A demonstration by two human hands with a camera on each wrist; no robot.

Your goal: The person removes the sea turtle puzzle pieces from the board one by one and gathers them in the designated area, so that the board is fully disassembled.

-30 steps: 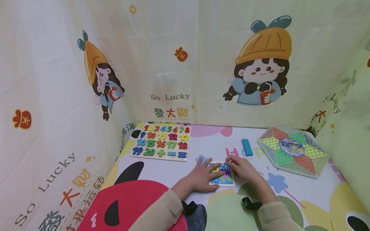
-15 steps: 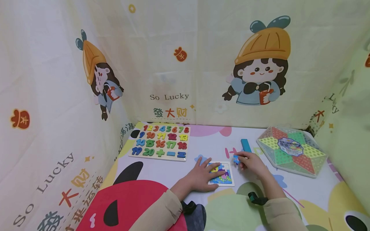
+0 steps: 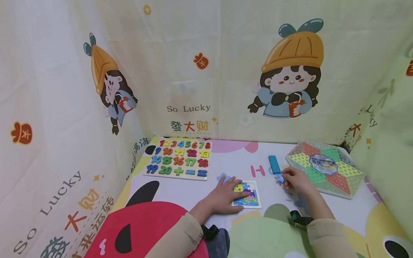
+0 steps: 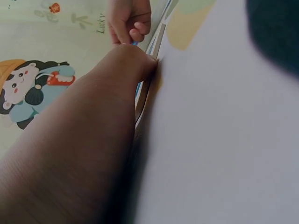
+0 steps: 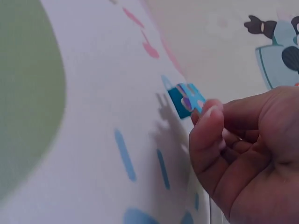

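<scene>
My left hand [image 3: 226, 197] lies with fingers spread over the left part of a small jigsaw puzzle [image 3: 255, 198] in a white frame. Yellow, purple and blue pieces show beside and between the fingers, and a pale patch shows near the frame's upper right. My right hand [image 3: 298, 181] pinches a small blue puzzle piece [image 3: 280, 178] between thumb and fingertips, to the right of the frame. In the right wrist view the puzzle piece [image 5: 192, 95] overlaps a teal block [image 5: 177, 103]. The left wrist view shows the frame's edge [image 4: 144, 95] under my left hand.
The teal block [image 3: 274, 165] lies just beyond the right hand. A hexagonal clear box [image 3: 348, 179] with coloured triangles stands at the right. A number board [image 3: 175, 176] lies at the back left. Printed cloth walls [image 3: 226, 71] enclose the table.
My right hand has lifted the blue puzzle piece from the frame's upper right and carried it rightward to near the teal block. The left hand has stayed on the puzzle.
</scene>
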